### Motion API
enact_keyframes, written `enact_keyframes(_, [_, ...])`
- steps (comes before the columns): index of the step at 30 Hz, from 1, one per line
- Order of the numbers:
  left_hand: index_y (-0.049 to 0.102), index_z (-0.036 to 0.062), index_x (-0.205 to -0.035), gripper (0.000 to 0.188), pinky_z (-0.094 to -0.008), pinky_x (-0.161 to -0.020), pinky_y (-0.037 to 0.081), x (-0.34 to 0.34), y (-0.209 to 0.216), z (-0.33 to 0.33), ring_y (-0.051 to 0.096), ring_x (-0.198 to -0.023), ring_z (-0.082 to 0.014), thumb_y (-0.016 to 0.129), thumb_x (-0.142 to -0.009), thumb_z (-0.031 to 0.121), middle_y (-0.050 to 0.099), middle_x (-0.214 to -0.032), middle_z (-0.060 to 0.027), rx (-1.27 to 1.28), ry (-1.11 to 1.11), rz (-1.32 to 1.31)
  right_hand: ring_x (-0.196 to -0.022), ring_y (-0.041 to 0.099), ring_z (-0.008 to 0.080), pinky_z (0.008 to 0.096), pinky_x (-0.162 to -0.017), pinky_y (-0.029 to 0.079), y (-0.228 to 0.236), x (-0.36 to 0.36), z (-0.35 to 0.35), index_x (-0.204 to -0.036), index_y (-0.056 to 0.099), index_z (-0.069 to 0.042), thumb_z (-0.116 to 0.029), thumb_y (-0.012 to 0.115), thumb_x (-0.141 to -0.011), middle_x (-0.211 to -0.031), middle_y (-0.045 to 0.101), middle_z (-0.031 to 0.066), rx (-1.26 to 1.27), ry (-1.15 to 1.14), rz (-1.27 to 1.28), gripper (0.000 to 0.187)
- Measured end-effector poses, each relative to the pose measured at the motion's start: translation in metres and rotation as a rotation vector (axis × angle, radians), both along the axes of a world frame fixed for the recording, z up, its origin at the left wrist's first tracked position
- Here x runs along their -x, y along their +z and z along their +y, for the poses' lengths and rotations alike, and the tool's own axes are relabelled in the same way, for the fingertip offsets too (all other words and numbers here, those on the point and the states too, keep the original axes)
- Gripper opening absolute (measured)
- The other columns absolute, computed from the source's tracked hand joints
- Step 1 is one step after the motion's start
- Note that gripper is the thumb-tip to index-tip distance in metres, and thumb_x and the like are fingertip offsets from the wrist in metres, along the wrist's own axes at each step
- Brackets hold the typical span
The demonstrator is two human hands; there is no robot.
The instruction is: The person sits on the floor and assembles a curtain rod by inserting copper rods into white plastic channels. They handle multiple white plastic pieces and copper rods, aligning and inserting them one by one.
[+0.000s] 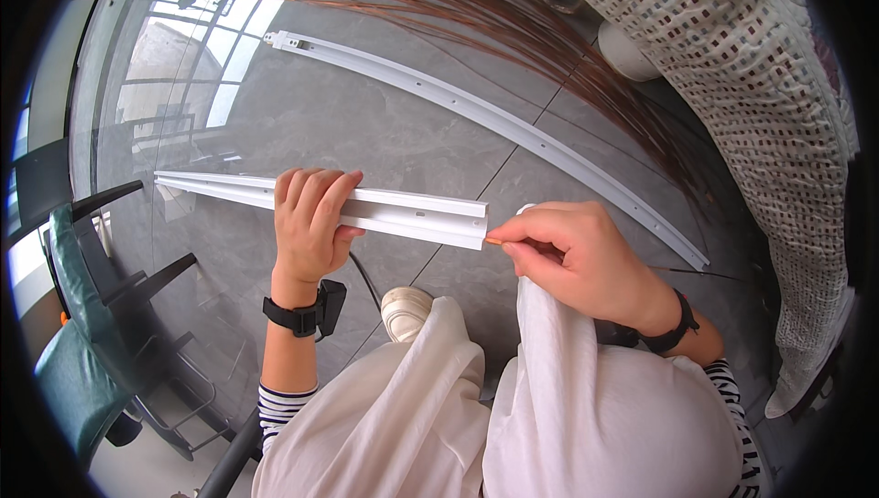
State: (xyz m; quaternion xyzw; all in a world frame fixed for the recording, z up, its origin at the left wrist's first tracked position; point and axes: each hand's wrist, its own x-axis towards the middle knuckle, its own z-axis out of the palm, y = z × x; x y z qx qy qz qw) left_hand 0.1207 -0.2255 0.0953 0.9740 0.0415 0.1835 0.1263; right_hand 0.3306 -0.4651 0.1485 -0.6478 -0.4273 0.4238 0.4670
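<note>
My left hand (311,219) is wrapped over a long white rail (417,216), a slotted channel whose far end runs off to the left. Its near end, cut square, points at my right hand (577,251). Thumb and forefinger of that hand pinch a thin copper wire (494,241), whose orange-brown tip is right at the rail's lower corner. Whether the tip enters the channel, I cannot tell. A thin dark line passes out beyond my right wrist; the palm hides whether it is the same wire.
A second white rail (430,86) lies across the grey tiled floor (238,113), with an end fitting at its left. Beyond it a bundle of copper wires (549,40) is spread. Woven cloth (723,86) hangs at right; a chair with teal upholstery (82,333) stands at left.
</note>
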Motion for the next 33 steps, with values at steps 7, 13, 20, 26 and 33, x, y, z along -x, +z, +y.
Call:
enact_keyframes(7, [0.061,0.0049,-0.118,0.050,-0.0417,-0.084,0.042,0.0000,-0.0016,-0.0004,0.058,-0.086,-0.0266,0.051,-0.093,0.047,0.063,-0.097,-0.0080,0.013,-0.003,0.021,-0.064,0.064,0.0133,0.0254,-0.057,0.048,-0.0017,-0.0012,0.0005,-0.102,0.071,0.002,0.006,0.061,-0.087,-0.076,0.068,0.0093,0.008,0.025,-0.018,0.019])
enact_keyframes(13, [0.062,0.0048,-0.118,0.049,-0.0417,-0.084,0.042,-0.0019,-0.0003,0.0009,0.058,-0.087,-0.0265,0.052,-0.092,0.046,0.063,-0.097,-0.0078,0.009,-0.001,0.018,-0.066,0.064,0.0134,0.0253,-0.059,0.049,-0.0044,0.0009,0.0004,-0.102,0.071,0.003,0.006,0.059,-0.087,-0.077,0.068,0.0090,0.012,-0.004,0.041,0.019])
enact_keyframes(20, [0.061,0.0048,-0.119,0.050,-0.0416,-0.084,0.042,-0.0015,-0.0004,0.0026,0.058,-0.087,-0.0264,0.052,-0.093,0.046,0.063,-0.098,-0.0081,0.013,-0.010,0.013,-0.066,0.064,0.0129,0.0253,-0.060,0.049,-0.0017,-0.0040,0.0026,-0.102,0.071,0.003,0.007,0.058,-0.087,-0.077,0.069,0.0087,0.036,0.012,0.076,0.020])
enact_keyframes(26, [0.061,0.0051,-0.119,0.050,-0.0416,-0.084,0.041,-0.0014,-0.0014,0.0020,0.058,-0.087,-0.0262,0.052,-0.092,0.047,0.063,-0.098,-0.0079,0.013,-0.008,0.032,-0.066,0.064,0.0129,0.0257,-0.060,0.049,-0.0030,-0.0034,0.0033,-0.102,0.071,0.003,0.005,0.059,-0.087,-0.076,0.068,0.0082,0.068,0.014,0.062,0.019])
enact_keyframes(33, [0.061,0.0053,-0.119,0.051,-0.0412,-0.083,0.041,-0.0024,-0.0023,0.0036,0.058,-0.087,-0.0262,0.053,-0.092,0.047,0.063,-0.098,-0.0079,0.015,-0.008,0.019,-0.066,0.064,0.0125,0.0254,-0.060,0.049,-0.0005,-0.0057,0.0049,-0.102,0.071,0.003,0.005,0.059,-0.088,-0.076,0.068,0.0081,0.111,0.014,0.123,0.019])
